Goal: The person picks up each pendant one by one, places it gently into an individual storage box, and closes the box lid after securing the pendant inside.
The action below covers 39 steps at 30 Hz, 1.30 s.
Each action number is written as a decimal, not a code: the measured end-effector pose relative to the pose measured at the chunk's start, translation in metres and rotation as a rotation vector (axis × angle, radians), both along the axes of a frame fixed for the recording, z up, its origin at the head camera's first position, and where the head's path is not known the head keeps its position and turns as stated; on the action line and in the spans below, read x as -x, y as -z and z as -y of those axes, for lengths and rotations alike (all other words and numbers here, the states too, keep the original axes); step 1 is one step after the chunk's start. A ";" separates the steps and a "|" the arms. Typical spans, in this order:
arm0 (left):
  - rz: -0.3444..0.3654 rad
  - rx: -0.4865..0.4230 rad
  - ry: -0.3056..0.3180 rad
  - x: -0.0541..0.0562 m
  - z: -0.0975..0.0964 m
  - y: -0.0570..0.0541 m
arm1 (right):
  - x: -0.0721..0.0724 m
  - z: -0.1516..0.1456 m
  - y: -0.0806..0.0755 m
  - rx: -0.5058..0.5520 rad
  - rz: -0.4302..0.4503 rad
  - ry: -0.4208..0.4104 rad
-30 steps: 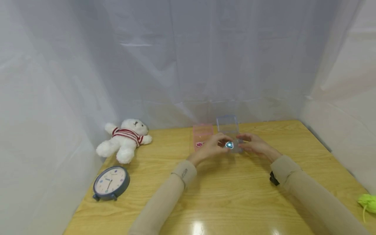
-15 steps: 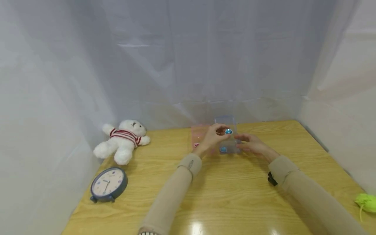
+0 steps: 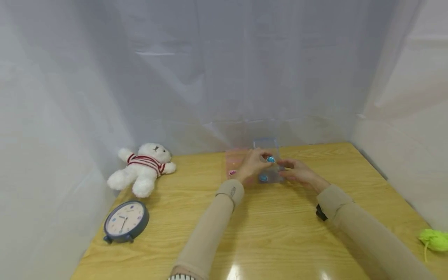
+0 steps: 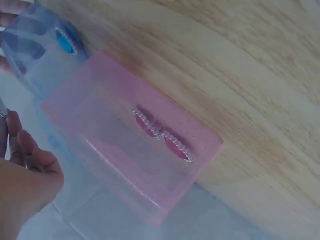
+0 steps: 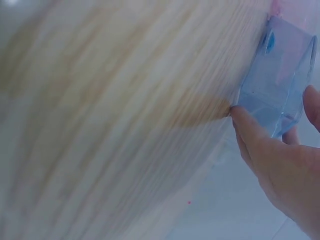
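Observation:
My left hand [image 3: 252, 163] pinches a blue gem piece [image 3: 270, 159] with a silvery beaded rim, held above the clear blue box [image 3: 276, 177]. In the left wrist view the left hand [image 4: 30, 180] is at the left edge, and only a bit of that rim shows. A second blue gem piece [image 4: 65, 41] lies inside the blue box, near one side. My right hand [image 3: 301, 174] holds the box by its right end, thumb and fingers on opposite sides, as the right wrist view shows around the blue box [image 5: 280, 75]. The box's lid [image 3: 266, 143] stands raised at the back.
Left of the blue box stands a pink box [image 4: 100, 110] holding two pink gem pieces [image 4: 175, 146]. A white teddy bear [image 3: 145, 167] and a round clock [image 3: 126, 221] are on the table's left. A yellow-green thing [image 3: 434, 239] lies at the right edge.
The left hand has lifted its blue gem piece up and back over the box, then lowered it slightly. The other blue piece has come into view. The right hand stays at the box.

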<state>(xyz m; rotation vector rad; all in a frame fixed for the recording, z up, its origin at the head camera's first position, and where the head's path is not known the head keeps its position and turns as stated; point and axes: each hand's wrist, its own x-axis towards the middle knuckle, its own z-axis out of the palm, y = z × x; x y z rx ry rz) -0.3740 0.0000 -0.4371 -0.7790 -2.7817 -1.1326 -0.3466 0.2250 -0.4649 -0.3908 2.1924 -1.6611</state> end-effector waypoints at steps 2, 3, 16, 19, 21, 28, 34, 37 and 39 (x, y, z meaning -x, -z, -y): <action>-0.036 0.046 -0.011 0.001 -0.002 0.002 | 0.000 0.001 -0.001 -0.014 -0.007 0.006; -0.039 0.054 -0.014 0.002 -0.003 0.003 | -0.001 0.001 -0.001 -0.014 -0.007 0.011; -0.022 0.146 -0.011 -0.005 -0.007 0.006 | -0.002 0.007 -0.003 -0.004 0.026 0.026; -0.042 0.123 -0.029 -0.001 -0.004 0.004 | -0.002 0.006 -0.003 -0.003 0.023 0.033; -0.057 0.112 -0.046 0.001 -0.002 0.002 | -0.002 0.006 -0.003 -0.005 0.018 0.030; 0.080 -0.108 -0.149 -0.001 0.007 -0.009 | -0.001 0.003 -0.017 0.030 0.017 0.099; 0.276 -0.391 -0.226 0.000 0.011 -0.022 | 0.008 0.011 -0.038 -0.026 -0.052 0.180; 0.378 -0.425 -0.208 -0.002 0.011 -0.024 | 0.014 0.019 -0.042 -0.088 -0.023 0.140; 0.427 -0.405 -0.174 -0.003 0.011 -0.024 | 0.016 0.023 -0.041 -0.100 0.004 0.124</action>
